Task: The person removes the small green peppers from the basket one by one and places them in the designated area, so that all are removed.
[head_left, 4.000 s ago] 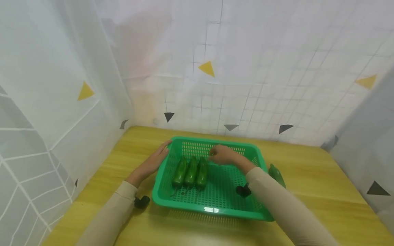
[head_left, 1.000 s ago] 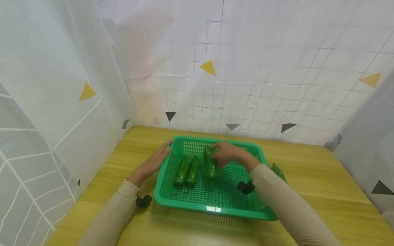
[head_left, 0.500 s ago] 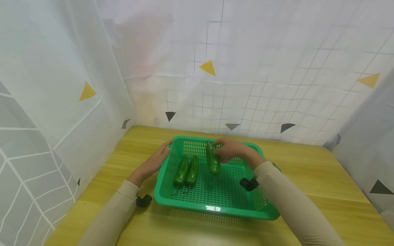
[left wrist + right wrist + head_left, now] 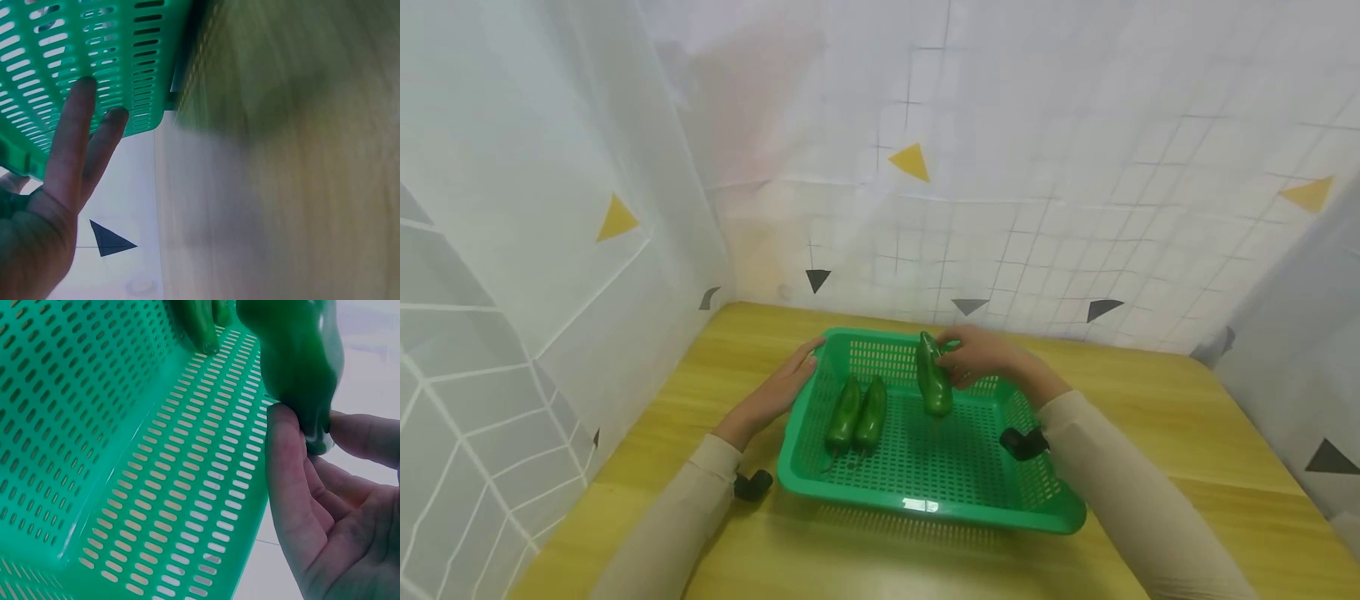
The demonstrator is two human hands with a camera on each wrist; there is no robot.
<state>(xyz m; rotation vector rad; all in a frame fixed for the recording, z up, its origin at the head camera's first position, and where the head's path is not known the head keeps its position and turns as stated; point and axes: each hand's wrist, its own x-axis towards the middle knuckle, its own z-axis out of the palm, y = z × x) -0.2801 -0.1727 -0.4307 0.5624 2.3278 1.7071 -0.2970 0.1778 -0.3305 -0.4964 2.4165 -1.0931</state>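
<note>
A green pepper (image 4: 934, 387) hangs tilted above the floor of a green plastic basket (image 4: 970, 467). My right hand (image 4: 981, 357) pinches it near its narrow end; in the right wrist view the thumb and fingers (image 4: 289, 456) meet around the pepper's tip (image 4: 317, 434). Two more green peppers, one (image 4: 844, 417) beside the other (image 4: 871, 414), lie in the left part of the basket. My left hand (image 4: 775, 392) rests against the basket's left side. In the left wrist view its straight fingers (image 4: 72, 144) touch the slotted outer wall (image 4: 147, 69).
The basket stands on a yellow wood-grain table (image 4: 1180, 417). White sheeting (image 4: 1037, 208) with grid lines and triangles rises behind and at the sides. Dark camera mounts sit at the left wrist (image 4: 752, 485) and right wrist (image 4: 1024, 444).
My right hand has taken the rightmost of three peppers from the row, lifted it and moved it rightward. The pepper outside the basket is now hidden behind the right arm. My left hand stays put.
</note>
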